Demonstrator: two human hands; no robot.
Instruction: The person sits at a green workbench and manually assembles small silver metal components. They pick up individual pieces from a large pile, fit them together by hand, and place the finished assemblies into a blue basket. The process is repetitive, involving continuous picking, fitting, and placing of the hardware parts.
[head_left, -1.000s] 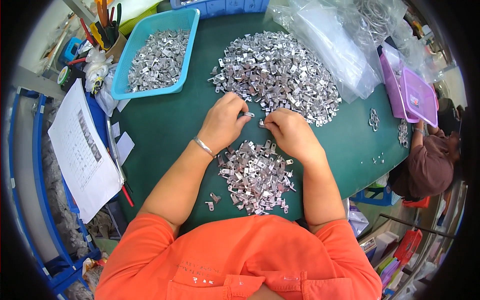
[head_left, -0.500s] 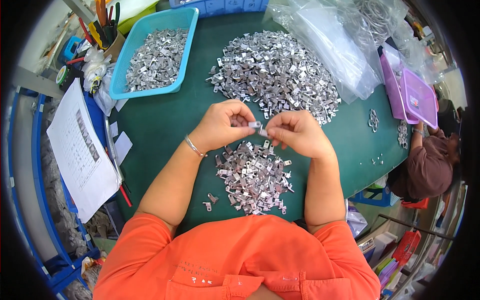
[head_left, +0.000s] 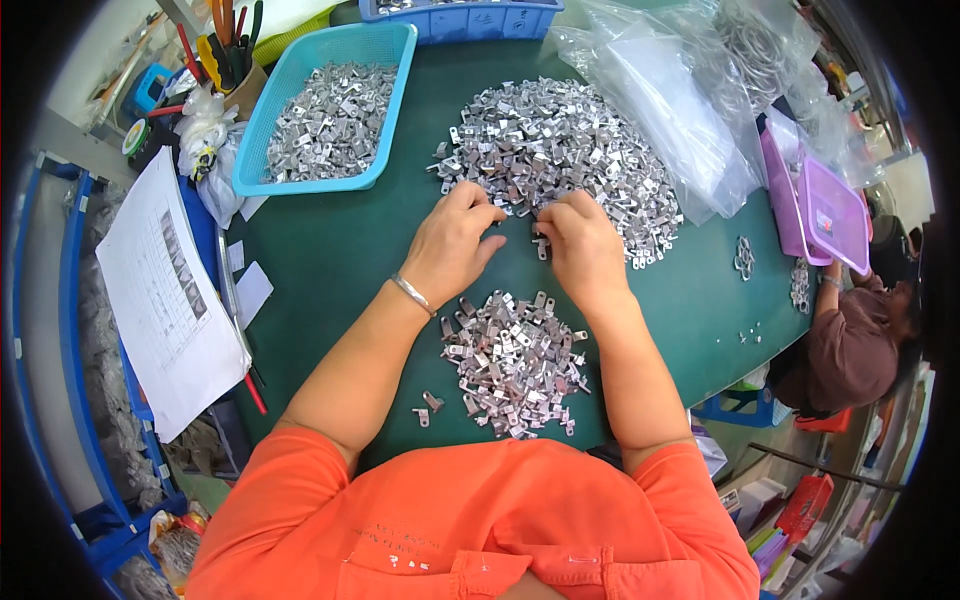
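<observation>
A large heap of small bent metal brackets with holes [head_left: 575, 150] lies on the green tabletop, and a smaller heap of them [head_left: 515, 365] is nearer to me, between my forearms. My left hand [head_left: 450, 245] reaches the near edge of the large heap; its fingers are curled, the thumb stands apart, and I see nothing held. Beside it, my right hand [head_left: 585, 250] is closed at the same edge. A metal bracket [head_left: 542, 247] shows at its fingertips; the fingers partly cover it. Two loose brackets [head_left: 427, 408] lie left of the smaller heap.
A turquoise basket [head_left: 250, 165] of brackets stands far left, with a blue crate [head_left: 470, 25] behind. Clear plastic bags [head_left: 660, 120] lie far right. Printed sheets [head_left: 165, 300] are at the left edge. At the right, another person [head_left: 850, 345] is beside a purple basket [head_left: 835, 215].
Both hands have moved from above the smaller heap away to the large heap's near edge, and further apart. The bracket pieces held between them no longer show there. The whole view has shifted slightly.
</observation>
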